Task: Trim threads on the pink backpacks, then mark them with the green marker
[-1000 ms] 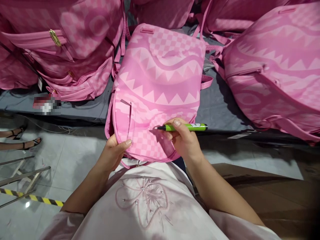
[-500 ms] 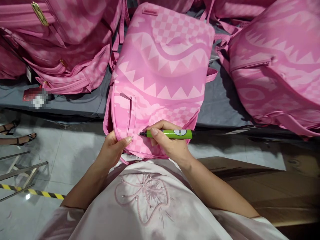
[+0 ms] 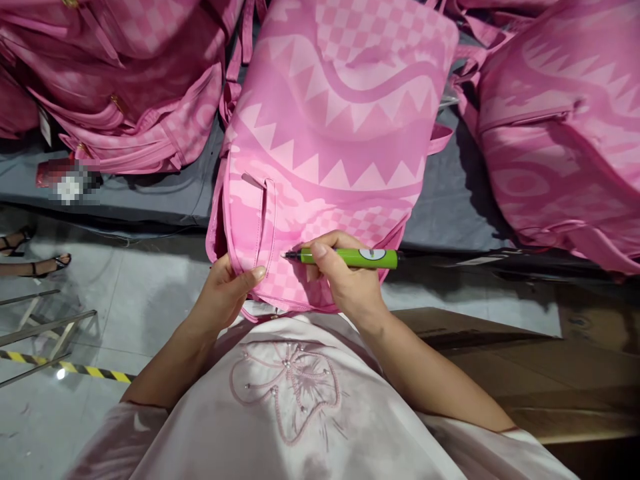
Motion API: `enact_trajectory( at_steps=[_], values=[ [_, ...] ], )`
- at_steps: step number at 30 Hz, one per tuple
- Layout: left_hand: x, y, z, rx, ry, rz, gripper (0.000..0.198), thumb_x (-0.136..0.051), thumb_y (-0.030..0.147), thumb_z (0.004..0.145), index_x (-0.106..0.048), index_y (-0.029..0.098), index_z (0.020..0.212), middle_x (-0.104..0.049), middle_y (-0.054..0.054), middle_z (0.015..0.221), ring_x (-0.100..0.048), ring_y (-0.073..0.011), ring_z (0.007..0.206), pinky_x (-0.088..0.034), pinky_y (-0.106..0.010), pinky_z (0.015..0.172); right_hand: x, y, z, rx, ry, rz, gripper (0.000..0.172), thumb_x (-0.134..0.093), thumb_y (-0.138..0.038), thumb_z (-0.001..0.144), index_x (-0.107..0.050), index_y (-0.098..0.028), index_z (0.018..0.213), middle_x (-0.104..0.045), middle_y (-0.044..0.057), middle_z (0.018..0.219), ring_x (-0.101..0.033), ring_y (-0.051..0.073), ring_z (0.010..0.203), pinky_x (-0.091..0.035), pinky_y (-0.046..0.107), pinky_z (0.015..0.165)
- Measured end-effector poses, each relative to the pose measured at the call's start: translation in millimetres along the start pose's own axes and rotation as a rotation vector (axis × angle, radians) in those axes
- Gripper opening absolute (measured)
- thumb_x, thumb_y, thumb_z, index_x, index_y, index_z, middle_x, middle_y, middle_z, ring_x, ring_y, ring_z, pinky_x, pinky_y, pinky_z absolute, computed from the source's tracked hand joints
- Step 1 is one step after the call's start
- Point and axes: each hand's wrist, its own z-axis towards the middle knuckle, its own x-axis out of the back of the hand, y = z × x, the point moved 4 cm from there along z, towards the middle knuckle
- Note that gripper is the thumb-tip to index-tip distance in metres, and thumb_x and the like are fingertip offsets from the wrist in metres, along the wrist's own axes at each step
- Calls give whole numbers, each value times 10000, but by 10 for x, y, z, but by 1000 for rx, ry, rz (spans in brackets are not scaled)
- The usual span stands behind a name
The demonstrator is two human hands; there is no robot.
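A pink backpack (image 3: 340,127) with a shark-teeth and checker print lies on the dark table (image 3: 440,207), its bottom hanging over the near edge toward me. My left hand (image 3: 227,297) is closed on the backpack's lower left corner beside a side pocket seam. My right hand (image 3: 347,280) is closed round a green marker pen (image 3: 355,257). The pen lies level, and its dark tip touches the checkered fabric near the pocket seam.
More pink backpacks are piled at the left (image 3: 125,73) and right (image 3: 565,127) of the table. A brown cardboard box (image 3: 545,373) stands at my right. Grey tiled floor with yellow-black tape (image 3: 75,381) and metal bars lies left. Another person's sandalled feet (image 3: 30,257) show at far left.
The pen tip has moved left across the checkered fabric toward the pocket seam. The view has shifted closer to the backpack. My left hand has kept its hold on the corner.
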Motion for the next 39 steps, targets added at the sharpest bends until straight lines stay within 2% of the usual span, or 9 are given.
enact_trajectory(
  at_steps=[13,16,18,19,24,28,33,39],
  values=[
    [29,-6,-3,12,24,9,263,-840,245,697,-735,167,926,-765,-65,891,-730,-262,969,-599,-396,850,20,16,-9,-14,-11,-66,278,-712,-454,851,-666,-186,791,-646,-28,579,-574,107,491,-452,221,471],
    [62,6,0,13,45,-3,282,-847,247,684,-733,174,932,-766,-59,894,-731,-257,962,-598,-385,843,144,60,-25,4,94,-97,294,-718,-459,849,-655,-188,754,-623,-35,556,-552,100,476,-443,221,476],
    [68,22,3,1,34,-5,274,-839,259,692,-735,173,931,-766,-62,897,-732,-258,953,-600,-379,823,224,90,-48,51,194,-43,285,-710,-470,861,-668,-193,802,-614,-40,549,-561,103,490,-457,225,497],
    [66,30,3,-4,21,-1,268,-833,265,700,-736,172,932,-766,-66,897,-733,-260,949,-601,-378,814,233,100,-59,69,205,-15,277,-713,-472,860,-679,-197,838,-624,-38,564,-578,108,509,-470,229,512],
    [55,50,-9,-11,18,11,268,-826,266,707,-731,175,941,-764,-61,882,-733,-254,928,-598,-370,792,58,67,-95,30,45,-74,242,-746,-439,837,-720,-216,930,-707,-5,698,-659,131,604,-541,250,571],
    [51,43,-24,-8,9,7,264,-821,255,713,-727,168,944,-761,-58,875,-733,-236,884,-591,-359,784,24,-46,-103,75,93,-178,188,-737,-397,841,-731,-218,898,-729,8,730,-672,135,631,-551,251,579],
    [64,45,-12,-16,14,9,256,-832,258,702,-726,159,913,-755,-56,848,-727,-227,867,-579,-354,792,-4,-85,-130,92,7,-234,180,-724,-373,847,-746,-214,927,-766,41,860,-708,156,721,-570,264,628],
    [72,37,-7,-1,38,13,253,-846,282,674,-710,164,850,-747,-54,822,-722,-237,867,-561,-359,786,-31,-65,-123,123,22,-282,160,-714,-350,864,-745,-221,954,-748,24,821,-697,154,726,-576,288,686]
  ],
)
